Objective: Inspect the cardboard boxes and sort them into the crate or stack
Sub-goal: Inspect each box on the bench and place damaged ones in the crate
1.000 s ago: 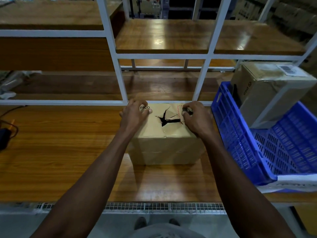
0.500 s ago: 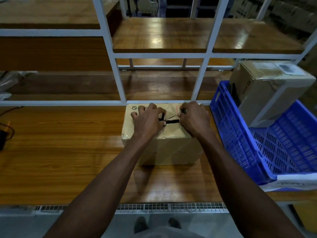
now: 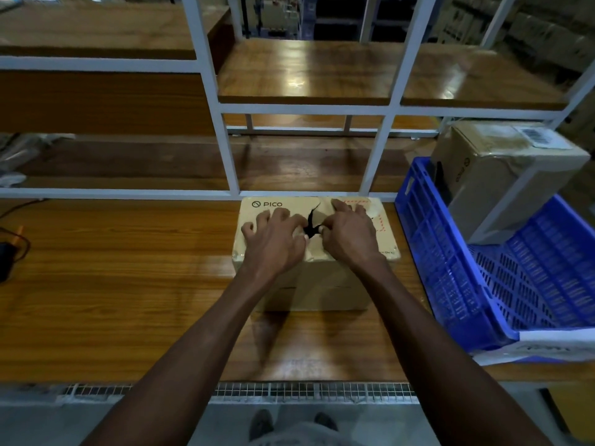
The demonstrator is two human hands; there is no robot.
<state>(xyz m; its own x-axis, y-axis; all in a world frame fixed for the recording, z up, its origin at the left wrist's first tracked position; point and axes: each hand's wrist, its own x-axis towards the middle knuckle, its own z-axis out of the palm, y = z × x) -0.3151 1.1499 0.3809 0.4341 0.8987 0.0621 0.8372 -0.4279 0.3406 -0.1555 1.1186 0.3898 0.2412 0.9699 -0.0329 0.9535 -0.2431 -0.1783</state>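
Observation:
A tan cardboard box (image 3: 322, 284) marked PICO sits on the wooden bench (image 3: 112, 284), against the white rack rail. Its top has a dark, jagged tear (image 3: 311, 220). My left hand (image 3: 277, 243) lies flat on the top left of the tear, fingers spread, thumb at the tear's edge. My right hand (image 3: 349, 236) rests on the top to the right, fingers curled, thumb and fingertips touching the tear. A blue plastic crate (image 3: 450, 268) stands tilted just right of the box. A second taped cardboard box (image 3: 502, 185) leans inside the crate at its far end.
White metal rack posts (image 3: 222, 140) rise right behind the box, with wooden shelves above and behind. A black device with a cable (image 3: 6, 255) lies at the bench's left edge. A metal grille (image 3: 306, 389) runs along the near edge.
My left hand slid from the box's far left corner onto the top beside the tear. My right hand shifted slightly toward the tear. The box stayed in place.

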